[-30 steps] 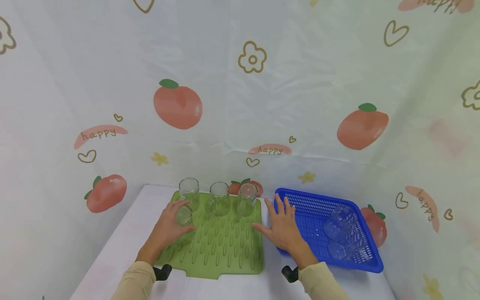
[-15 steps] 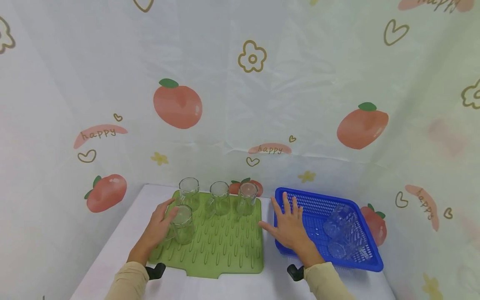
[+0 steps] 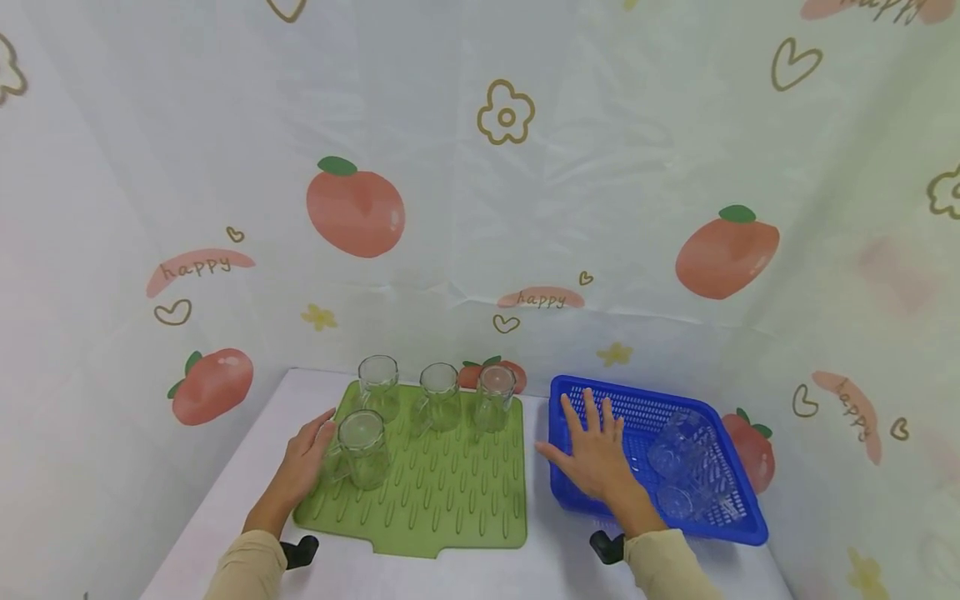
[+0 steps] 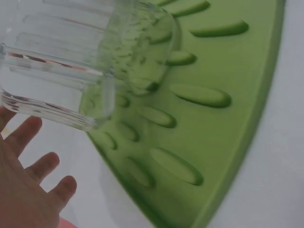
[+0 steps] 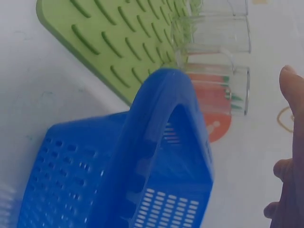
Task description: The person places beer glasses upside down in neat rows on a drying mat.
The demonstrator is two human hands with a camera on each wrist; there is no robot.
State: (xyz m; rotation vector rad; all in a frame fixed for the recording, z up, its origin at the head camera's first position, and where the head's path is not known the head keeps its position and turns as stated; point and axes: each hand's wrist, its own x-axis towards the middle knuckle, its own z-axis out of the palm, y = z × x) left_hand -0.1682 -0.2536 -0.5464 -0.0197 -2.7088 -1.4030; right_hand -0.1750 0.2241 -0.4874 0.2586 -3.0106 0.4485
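Note:
On a green drying mat [image 3: 450,508], a clear glass mug [image 3: 366,454] stands at the front left, its handle toward my left hand [image 3: 302,458]. That hand is just left of the mug, fingers relaxed and holding nothing; the left wrist view shows the fingers apart beside the mug's handle [image 4: 52,109]. Three more glass mugs line the mat's back edge: one at left [image 3: 378,392], one in the middle [image 3: 439,400], one at right [image 3: 495,402]. My right hand [image 3: 597,458], fingers spread, hovers over the left side of a blue basket [image 3: 570,492] and holds nothing.
Inside the basket's right half lie clear glass mugs [image 3: 678,458]; their overlap hides the exact number. The basket stands right of the mat on a white table [image 3: 450,579]. A patterned cloth [image 3: 450,208] hangs behind.
My left hand has let go of the front-left mug and drawn back to the left. My right hand has shifted right, over the basket. The mug stays standing on the mat.

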